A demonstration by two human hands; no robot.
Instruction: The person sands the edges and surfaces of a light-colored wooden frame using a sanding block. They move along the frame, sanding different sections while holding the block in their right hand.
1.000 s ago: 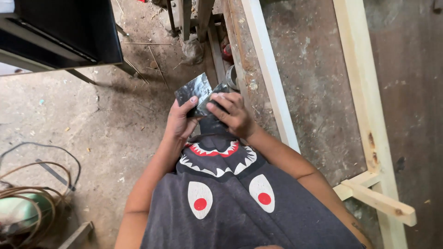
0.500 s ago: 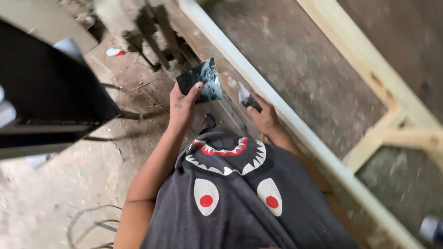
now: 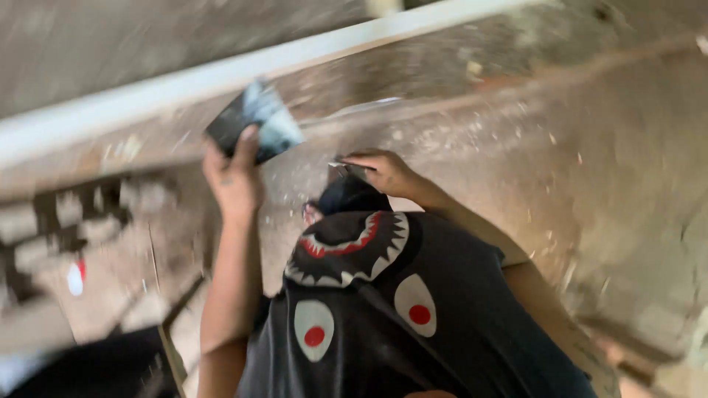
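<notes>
The dark sheet (image 3: 254, 121), a small, worn, glossy piece that looks like sandpaper or a stiff card, is raised in front of the person's chest, pinched at its lower edge by the left hand (image 3: 232, 180). The thumb presses on the face of the sheet and the fingers close behind it, so that hand is firmly gripping. The sheet tilts with one corner up toward the pale wooden rail (image 3: 147, 92) that runs across the top of the view.

The right hand (image 3: 383, 173) sits lower and to the side, just above the dark shirt (image 3: 369, 309) with its printed teeth and red-dotted eyes. Its fingers curl around a small dark piece (image 3: 346, 171), seemingly a second scrap of the same stuff; the grip looks closed, though blur hides how much of the piece there is.

The two hands are apart, each with its own piece. Judging from this, handling the sheet well means keeping the thumb flat on it so it does not fold or slip, and holding the smaller piece by its edges, not crumpling it in the palm.

Beyond the hands lies a dusty concrete floor (image 3: 516, 147) strewn with chips and sawdust. At lower left are dark, blurred shapes that cannot be made out. The whole view is smeared by head motion, so fine detail is uncertain.
</notes>
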